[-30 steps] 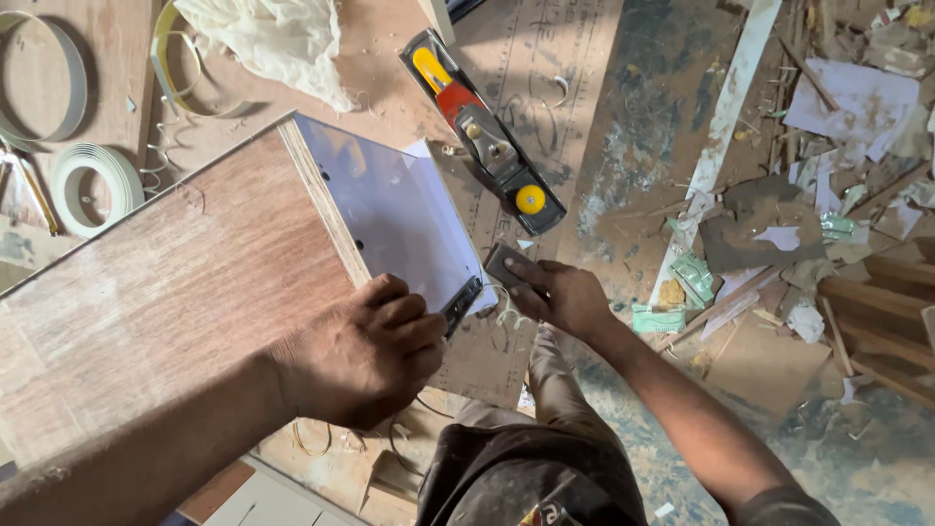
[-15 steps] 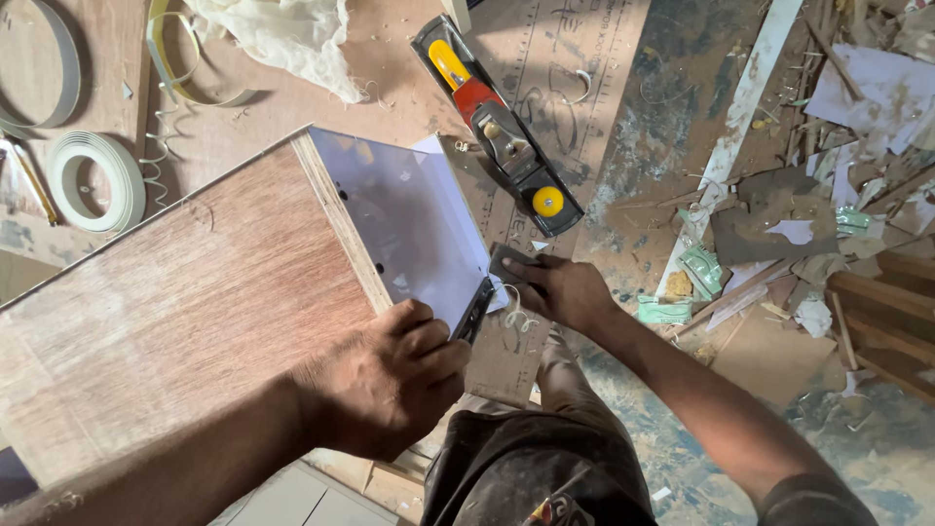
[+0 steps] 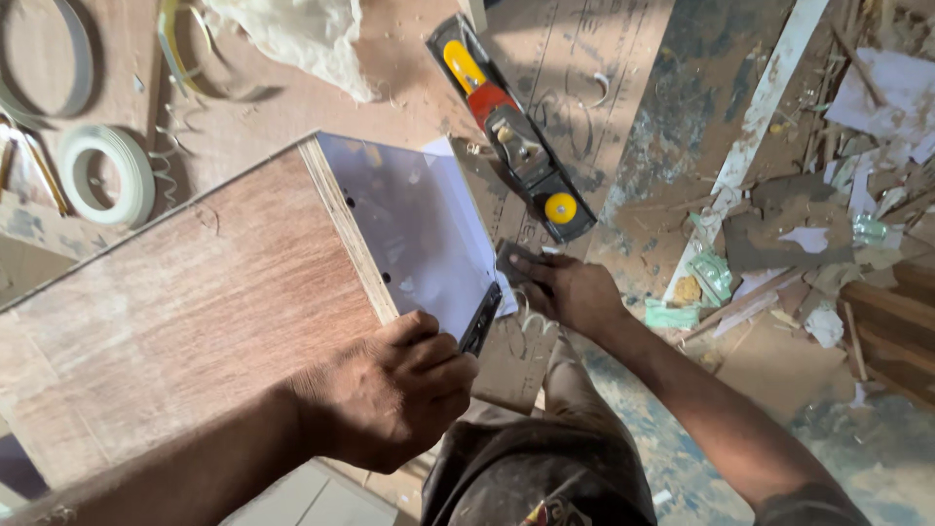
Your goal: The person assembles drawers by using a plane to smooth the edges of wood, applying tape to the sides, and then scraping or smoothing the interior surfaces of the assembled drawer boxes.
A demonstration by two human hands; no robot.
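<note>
Your left hand [image 3: 390, 399] is curled, knuckles up, fingers [image 3: 443, 356] bent and gripping with their tips pointing away from you, forearm reaching in from the lower left. Your right hand [image 3: 565, 290] lies just beyond those fingertips, its fingers pinched together, arm stretched from the lower right.

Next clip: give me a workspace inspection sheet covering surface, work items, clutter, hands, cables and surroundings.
Surface: dusty brown wooden workbench, wood shavings on it.
Work items: reddish-brown plywood box with a white laminated face; small dark tool at its lower corner.
Clutter: red, yellow and black hand plane; white edge-banding roll; crumpled white cloth.
Hands: left hand grips the box corner; right hand holds a grey block, perhaps for sanding.
Cables: nothing seen.
Surroundings: scrap wood and paper litter on the floor.
</note>
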